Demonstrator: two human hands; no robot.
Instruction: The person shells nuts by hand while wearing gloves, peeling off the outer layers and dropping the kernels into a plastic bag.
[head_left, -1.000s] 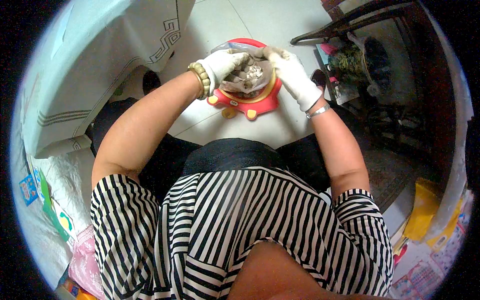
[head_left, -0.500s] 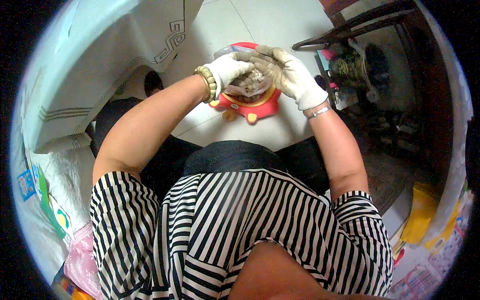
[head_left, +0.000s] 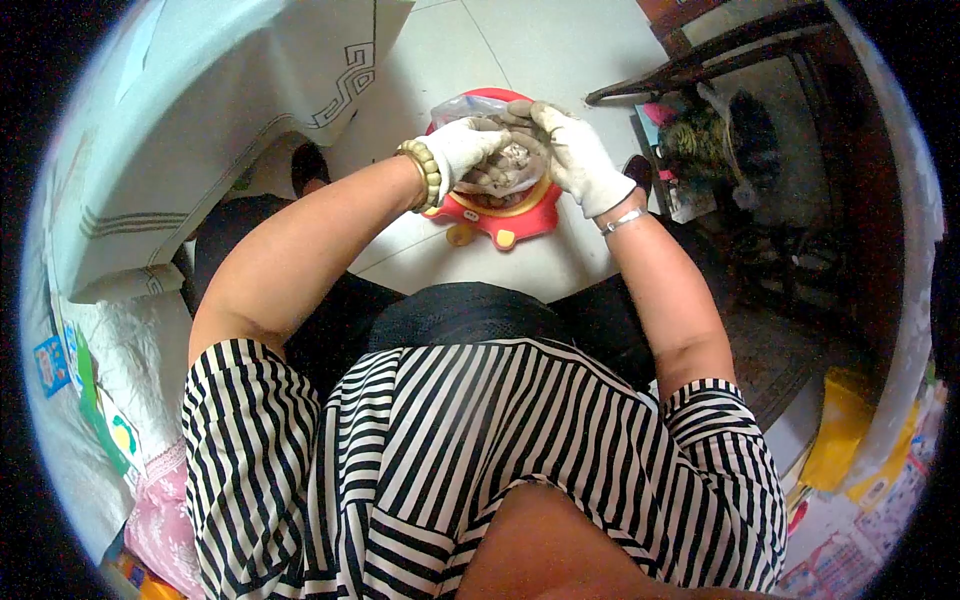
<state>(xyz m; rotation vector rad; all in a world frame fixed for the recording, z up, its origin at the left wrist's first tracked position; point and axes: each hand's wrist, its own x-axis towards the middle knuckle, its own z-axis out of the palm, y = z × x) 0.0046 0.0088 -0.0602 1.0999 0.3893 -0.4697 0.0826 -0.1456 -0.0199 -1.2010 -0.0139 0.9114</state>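
Note:
My left hand (head_left: 464,146), in a white work glove with dirt-darkened fingers, is closed around a clear plastic bag (head_left: 530,172). Whitish-grey clumps (head_left: 513,157) show at the bag's opening; their kind is too small to tell. At the bag's right side is my right hand (head_left: 577,160), gloved the same way. Its darkened fingers curl in over the bag's top, and what they pinch is hidden. Both hands are above a red stool-like piece (head_left: 520,222) with yellow trim, which stands on the floor.
Pale tiles (head_left: 440,265) form the floor. A draped pale cloth (head_left: 230,130) with a dark line pattern hangs at left. To the right are a dark wooden frame (head_left: 700,62) and a shelf with mixed items. A small tan round object (head_left: 459,235) sits by the red piece.
My right hand has shifted slightly left and its spread fingers have curled in toward the bag. My left hand has moved slightly right, still gripping the bag.

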